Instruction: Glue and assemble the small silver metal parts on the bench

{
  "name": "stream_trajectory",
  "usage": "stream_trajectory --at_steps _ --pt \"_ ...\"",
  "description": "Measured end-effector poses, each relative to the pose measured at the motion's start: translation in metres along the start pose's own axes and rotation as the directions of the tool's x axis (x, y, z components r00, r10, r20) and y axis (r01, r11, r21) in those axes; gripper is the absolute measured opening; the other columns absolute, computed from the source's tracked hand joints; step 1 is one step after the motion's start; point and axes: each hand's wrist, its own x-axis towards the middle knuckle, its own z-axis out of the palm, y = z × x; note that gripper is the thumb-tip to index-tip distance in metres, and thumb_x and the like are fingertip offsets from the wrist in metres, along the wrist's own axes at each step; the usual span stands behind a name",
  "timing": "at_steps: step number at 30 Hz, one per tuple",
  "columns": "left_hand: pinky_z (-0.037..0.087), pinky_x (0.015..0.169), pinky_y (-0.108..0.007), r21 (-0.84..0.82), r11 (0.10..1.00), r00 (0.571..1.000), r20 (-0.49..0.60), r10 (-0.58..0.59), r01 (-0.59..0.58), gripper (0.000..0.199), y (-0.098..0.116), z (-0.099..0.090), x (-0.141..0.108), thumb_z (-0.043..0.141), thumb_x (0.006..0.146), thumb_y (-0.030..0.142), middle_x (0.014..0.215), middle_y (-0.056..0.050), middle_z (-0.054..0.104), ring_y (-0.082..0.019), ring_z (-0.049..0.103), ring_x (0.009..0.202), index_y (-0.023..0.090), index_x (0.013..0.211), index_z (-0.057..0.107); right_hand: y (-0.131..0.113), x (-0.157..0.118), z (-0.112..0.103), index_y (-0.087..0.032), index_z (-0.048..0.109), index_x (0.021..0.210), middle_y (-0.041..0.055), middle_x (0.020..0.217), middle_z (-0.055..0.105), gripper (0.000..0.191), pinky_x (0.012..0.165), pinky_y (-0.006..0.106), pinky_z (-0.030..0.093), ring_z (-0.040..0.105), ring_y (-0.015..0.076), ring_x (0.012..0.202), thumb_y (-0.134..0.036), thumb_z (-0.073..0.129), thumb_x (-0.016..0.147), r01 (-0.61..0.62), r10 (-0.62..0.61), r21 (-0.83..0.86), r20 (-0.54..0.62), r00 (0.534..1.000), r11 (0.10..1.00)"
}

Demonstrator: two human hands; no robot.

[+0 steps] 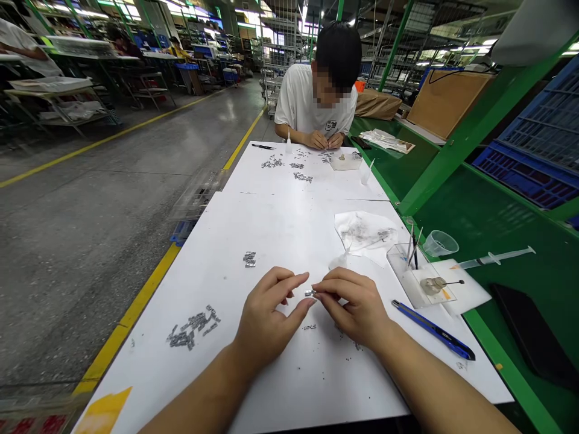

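A small silvery metal part (310,293) is pinched between the thumb and fingers of my right hand (350,301). My left hand (271,313) is just left of it, thumb and forefinger apart around the part's free end, with nothing gripped. On the white tabletop (271,226) below the hands lies another small metal part (310,327), with tiny dark bits near my right hand. A heap of such parts (192,328) is at the left, and a smaller stack (249,259) stands farther forward.
A blue utility knife (434,330) lies right of my right hand. Beyond it are a glass bottle on a block (433,285), tweezers (412,244), a plastic cup (441,243) and a syringe (495,258). A stained white cloth (364,232) lies ahead. A person (316,102) works across the table.
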Motion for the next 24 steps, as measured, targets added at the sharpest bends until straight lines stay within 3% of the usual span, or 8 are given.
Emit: stream_trajectory --at_steps 15,17,19,22,24 --pt "0.048 0.056 -0.023 0.026 0.991 0.992 0.001 0.128 -0.128 0.022 -0.005 0.0 0.0 0.069 0.082 0.012 0.074 -0.001 0.063 -0.01 0.056 0.064 0.018 0.103 0.071 0.001 0.0 -0.007 -0.021 0.066 0.103 0.0036 0.087 0.064 0.022 0.055 0.024 0.05 0.058 0.0109 0.064 -0.01 0.058 0.085 -0.001 0.0 0.027 0.052 0.999 1.0" --pt "0.048 0.055 -0.023 0.032 0.99 0.99 -0.002 0.138 -0.137 0.02 -0.006 0.0 0.0 0.07 0.081 0.01 0.073 -0.001 0.063 -0.01 0.056 0.063 0.017 0.1 0.071 0.0 0.002 -0.014 -0.02 0.065 0.104 0.0042 0.09 0.062 0.025 0.057 0.026 0.05 0.056 0.0108 0.064 -0.008 0.059 0.083 -0.003 0.003 0.012 -0.004 1.0 1.0" --pt "0.047 0.055 -0.022 0.023 0.99 0.99 -0.004 0.142 -0.142 0.019 -0.007 0.0 -0.001 0.069 0.081 0.008 0.074 -0.001 0.063 -0.009 0.056 0.062 0.016 0.099 0.071 0.0 0.003 -0.022 -0.019 0.064 0.102 0.0034 0.086 0.059 0.023 0.059 0.028 0.048 0.055 0.0117 0.064 -0.009 0.059 0.082 -0.05 0.044 -0.043 -0.137 0.99 0.998" --pt "0.047 0.054 -0.021 0.006 0.988 0.988 -0.004 0.152 -0.152 0.02 -0.005 0.0 0.0 0.067 0.082 0.006 0.075 -0.001 0.063 -0.009 0.057 0.063 0.016 0.098 0.071 0.007 0.005 -0.028 -0.02 0.065 0.101 -0.0004 0.074 0.051 0.019 0.058 0.029 0.044 0.05 0.0131 0.063 -0.014 0.061 0.083 -0.185 0.134 -0.119 -0.344 0.929 0.975" --pt "0.047 0.054 -0.021 0.003 0.987 0.987 -0.009 0.163 -0.163 0.02 -0.004 0.0 0.0 0.067 0.082 0.005 0.075 -0.001 0.063 -0.009 0.057 0.062 0.017 0.098 0.07 0.014 0.006 -0.03 -0.02 0.064 0.105 -0.0013 0.073 0.048 0.022 0.057 0.029 0.042 0.048 0.0134 0.063 -0.018 0.061 0.084 -0.272 0.211 -0.102 -0.399 0.892 0.957"
